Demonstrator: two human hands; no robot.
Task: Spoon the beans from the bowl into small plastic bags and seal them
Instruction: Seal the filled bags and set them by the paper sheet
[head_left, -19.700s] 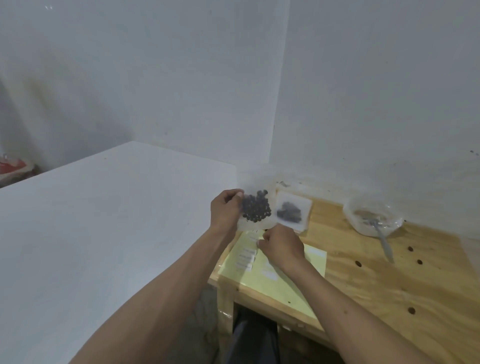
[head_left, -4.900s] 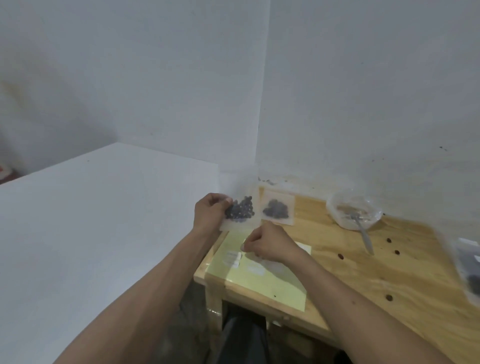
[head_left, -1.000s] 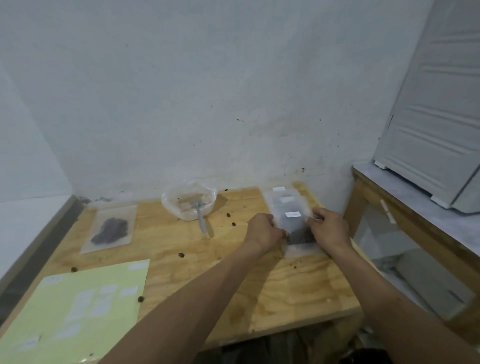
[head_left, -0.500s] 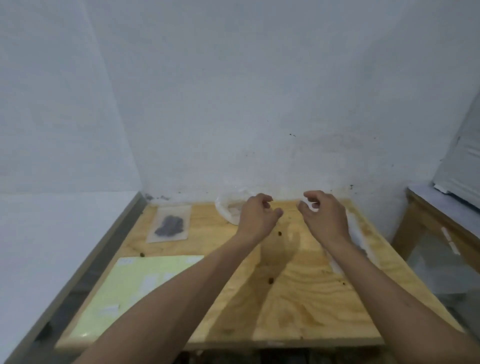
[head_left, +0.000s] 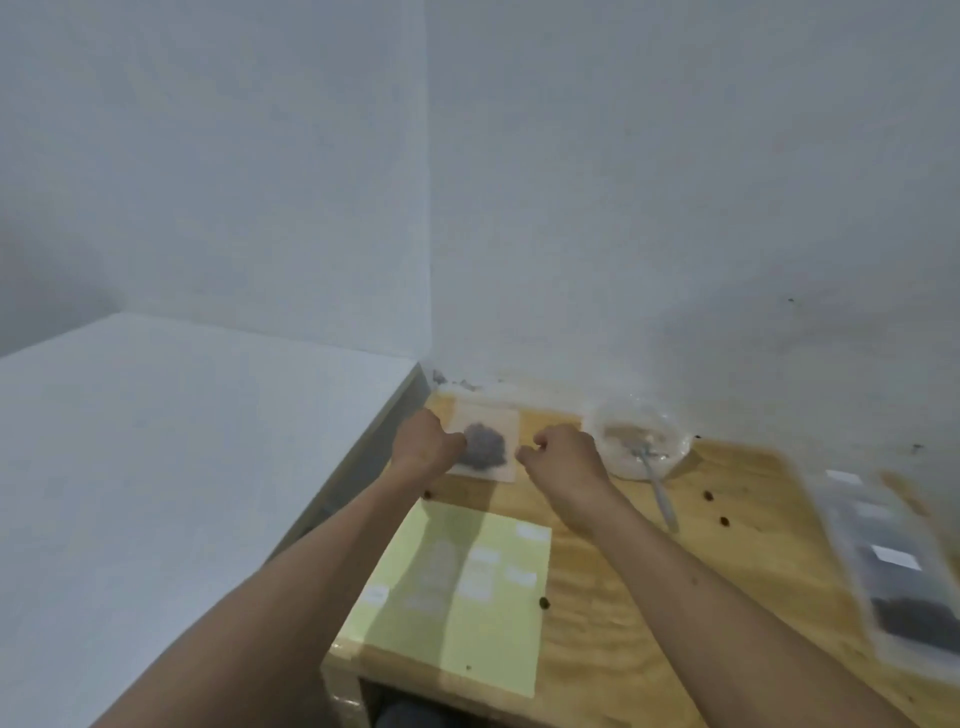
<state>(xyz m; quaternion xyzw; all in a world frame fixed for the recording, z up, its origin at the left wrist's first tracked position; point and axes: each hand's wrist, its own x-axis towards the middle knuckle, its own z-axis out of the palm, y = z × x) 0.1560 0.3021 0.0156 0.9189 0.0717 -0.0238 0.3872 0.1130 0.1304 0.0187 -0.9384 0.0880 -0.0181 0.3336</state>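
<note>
A small clear plastic bag of dark beans (head_left: 485, 445) lies flat at the table's far left corner. My left hand (head_left: 423, 441) is at the bag's left edge with curled fingers touching it; the blur hides whether it grips. My right hand (head_left: 563, 460) hovers just right of the bag, thumb and fingers curled but apart, holding nothing. The clear bowl (head_left: 670, 447) stands against the wall to the right of my right hand, and a spoon (head_left: 658, 491) rests in it with its handle pointing toward me.
A pale green sheet with white labels (head_left: 467, 587) lies at the wooden table's (head_left: 649, 597) near left. A stack of filled, labelled bags (head_left: 893, 571) lies at the right edge. Several loose beans (head_left: 723, 520) dot the wood. A white surface (head_left: 156, 467) adjoins the left.
The view has swung left. Both hands have moved from the table's middle and right, where they left a filled bag on the stack, over to the bean bag at the far left corner.
</note>
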